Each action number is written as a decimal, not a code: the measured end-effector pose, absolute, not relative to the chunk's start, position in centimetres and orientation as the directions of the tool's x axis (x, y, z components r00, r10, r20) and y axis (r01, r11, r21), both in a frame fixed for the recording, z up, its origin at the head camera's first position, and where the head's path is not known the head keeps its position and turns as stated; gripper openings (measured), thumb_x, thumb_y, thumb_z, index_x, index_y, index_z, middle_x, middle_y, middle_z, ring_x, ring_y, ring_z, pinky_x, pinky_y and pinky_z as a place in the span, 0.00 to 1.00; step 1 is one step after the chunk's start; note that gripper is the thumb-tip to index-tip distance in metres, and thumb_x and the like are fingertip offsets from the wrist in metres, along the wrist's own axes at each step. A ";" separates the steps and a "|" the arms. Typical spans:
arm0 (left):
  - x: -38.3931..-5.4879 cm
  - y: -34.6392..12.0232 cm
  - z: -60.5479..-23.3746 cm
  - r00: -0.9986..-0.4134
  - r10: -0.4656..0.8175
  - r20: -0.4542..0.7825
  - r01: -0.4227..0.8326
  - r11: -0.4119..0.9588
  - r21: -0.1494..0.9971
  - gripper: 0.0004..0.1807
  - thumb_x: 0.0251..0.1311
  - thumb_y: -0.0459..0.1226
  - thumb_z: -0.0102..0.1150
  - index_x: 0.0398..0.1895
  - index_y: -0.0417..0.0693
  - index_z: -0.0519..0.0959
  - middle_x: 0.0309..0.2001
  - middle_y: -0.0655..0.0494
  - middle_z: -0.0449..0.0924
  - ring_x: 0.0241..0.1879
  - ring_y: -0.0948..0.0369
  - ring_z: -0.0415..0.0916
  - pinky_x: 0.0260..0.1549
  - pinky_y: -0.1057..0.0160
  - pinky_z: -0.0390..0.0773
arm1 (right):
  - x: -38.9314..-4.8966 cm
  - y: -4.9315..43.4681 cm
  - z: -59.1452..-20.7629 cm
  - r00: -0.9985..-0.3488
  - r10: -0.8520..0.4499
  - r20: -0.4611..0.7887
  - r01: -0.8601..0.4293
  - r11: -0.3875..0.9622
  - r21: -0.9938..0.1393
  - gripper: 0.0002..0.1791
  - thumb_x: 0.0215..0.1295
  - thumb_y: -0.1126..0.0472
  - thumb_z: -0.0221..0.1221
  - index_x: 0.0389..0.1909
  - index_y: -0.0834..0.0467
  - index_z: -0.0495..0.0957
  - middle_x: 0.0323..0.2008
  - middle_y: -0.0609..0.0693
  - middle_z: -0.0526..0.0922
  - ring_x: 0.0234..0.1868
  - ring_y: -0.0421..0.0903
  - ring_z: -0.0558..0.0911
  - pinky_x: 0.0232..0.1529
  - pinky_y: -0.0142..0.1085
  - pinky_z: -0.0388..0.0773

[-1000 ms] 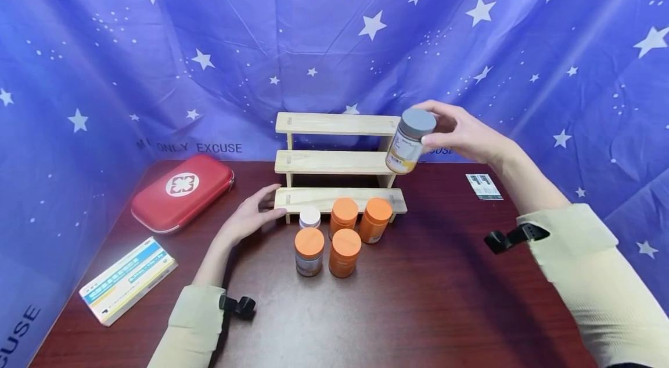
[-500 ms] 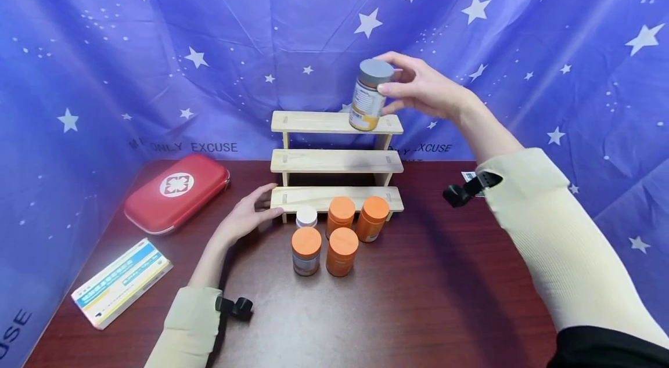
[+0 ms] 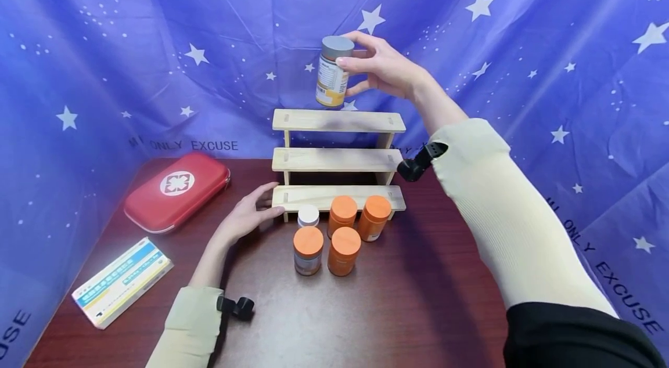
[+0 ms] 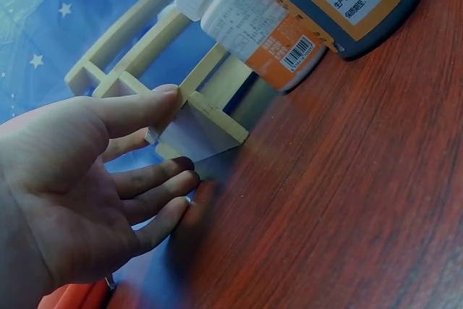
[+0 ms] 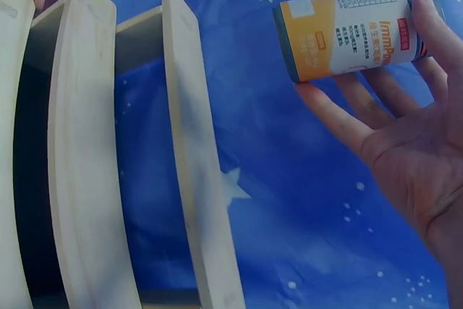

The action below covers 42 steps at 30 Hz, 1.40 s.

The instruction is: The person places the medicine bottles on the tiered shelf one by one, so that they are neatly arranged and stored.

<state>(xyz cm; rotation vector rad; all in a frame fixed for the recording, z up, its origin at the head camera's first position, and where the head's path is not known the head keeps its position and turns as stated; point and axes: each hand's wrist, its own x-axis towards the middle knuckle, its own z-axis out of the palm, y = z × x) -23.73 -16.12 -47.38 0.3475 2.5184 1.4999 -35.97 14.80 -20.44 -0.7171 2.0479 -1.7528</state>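
In the head view my right hand point(image 3: 384, 66) grips a supplement bottle point(image 3: 332, 75) with a grey lid and a white-and-yellow label. It is held upright above the top tier of a three-tier wooden display stand point(image 3: 338, 119). The right wrist view shows the thumb by the lid and fingers behind the bottle point(image 5: 347, 34). My left hand point(image 3: 248, 216) holds the left end of the stand's lowest tier between thumb and index finger; the other fingers point(image 4: 155, 179) extend loosely beside it. Several orange-lidded bottles point(image 3: 344, 258) and a white-capped bottle point(image 3: 308, 215) stand before the stand.
A red first-aid case point(image 3: 157, 197) lies at the left of the dark wooden table point(image 3: 324, 321). Nearer the front left is a white-and-blue medicine box point(image 3: 122, 284). A blue star-patterned curtain point(image 3: 235, 37) hangs close behind the stand.
My right hand has carried the grey-lidded bottle left and upward, from beside the stand's right end to above its top tier. The left hand has stayed at the stand.
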 end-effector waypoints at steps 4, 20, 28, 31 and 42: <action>-23.8 -16.1 -47.4 -0.953 0.299 -0.045 0.099 0.450 0.887 0.41 0.67 0.44 0.66 0.80 0.48 0.59 0.72 0.39 0.70 0.69 0.41 0.73 0.68 0.42 0.73 | -36.8 13.5 -21.0 -0.824 -0.564 0.051 -0.137 0.111 -0.984 0.21 0.72 0.63 0.61 0.62 0.50 0.72 0.64 0.58 0.75 0.69 0.57 0.73 0.48 0.52 0.88; -23.6 -16.4 -47.4 -0.958 0.284 -0.052 0.085 0.450 0.889 0.41 0.67 0.43 0.66 0.80 0.49 0.59 0.71 0.38 0.71 0.68 0.42 0.74 0.68 0.42 0.73 | -38.6 10.2 -24.9 -0.892 -0.448 0.054 -0.138 0.157 -0.978 0.24 0.70 0.62 0.64 0.65 0.51 0.73 0.57 0.56 0.81 0.63 0.55 0.80 0.51 0.55 0.86; -23.6 -16.3 -47.5 -0.953 0.300 -0.037 0.104 0.439 0.893 0.41 0.67 0.43 0.66 0.79 0.47 0.60 0.71 0.37 0.72 0.68 0.41 0.74 0.68 0.41 0.73 | -38.7 9.3 -26.9 -0.898 -0.440 0.030 -0.105 0.146 -0.984 0.27 0.70 0.63 0.64 0.68 0.51 0.72 0.60 0.58 0.80 0.65 0.56 0.79 0.57 0.61 0.82; -23.6 -16.2 -47.5 -0.953 0.299 -0.039 0.102 0.443 0.890 0.40 0.67 0.43 0.65 0.79 0.47 0.60 0.71 0.36 0.72 0.68 0.41 0.74 0.68 0.42 0.73 | -38.7 9.3 -27.4 -0.901 -0.434 0.017 -0.093 0.154 -0.984 0.28 0.70 0.63 0.64 0.69 0.51 0.71 0.60 0.58 0.79 0.65 0.56 0.78 0.58 0.62 0.82; -23.6 -16.2 -47.3 -0.954 0.298 -0.036 0.107 0.447 0.888 0.40 0.68 0.44 0.65 0.79 0.46 0.60 0.70 0.35 0.73 0.67 0.41 0.74 0.68 0.41 0.73 | -38.8 9.3 -28.3 -0.902 -0.431 -0.001 -0.085 0.181 -0.980 0.29 0.72 0.60 0.63 0.72 0.50 0.69 0.63 0.59 0.77 0.66 0.54 0.77 0.60 0.61 0.81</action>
